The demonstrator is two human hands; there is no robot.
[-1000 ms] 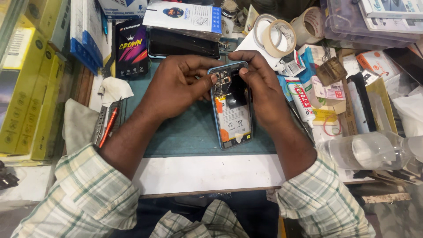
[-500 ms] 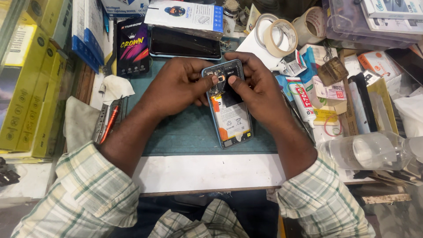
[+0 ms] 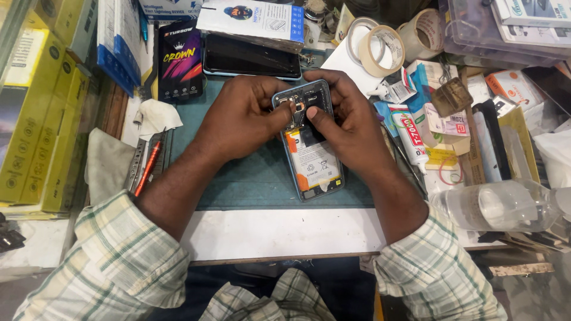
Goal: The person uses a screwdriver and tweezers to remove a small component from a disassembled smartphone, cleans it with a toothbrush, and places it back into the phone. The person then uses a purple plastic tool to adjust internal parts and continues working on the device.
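Nearest the camera, 2 plaid sleeves crossed the white front edge of the bench (image 3: 279,232). On the green cutting mat (image 3: 250,178) lay an opened smartphone (image 3: 309,142), back cover off, its battery (image 3: 314,163) exposed, lower end toward the person. Left hand (image 3: 244,119) clamped the phone's upper left edge, thumb pressed on the camera area. Right hand (image 3: 351,125) held the upper right edge, thumb tip down on a small part near the board; both grips closed on the phone, nothing else held. A clear plastic bottle (image 3: 499,205) lay on its side at the right. A red-handled tool (image 3: 146,169) rested left of the mat. Further back: a glue tube (image 3: 410,134), a second phone (image 3: 253,56) face up, 2 tape rolls (image 3: 380,50). Risk, judged: hard thumb pressure could tear a flex or crack a connector; a slip toward the battery could dent it. Crowded clutter could swallow small loose parts.
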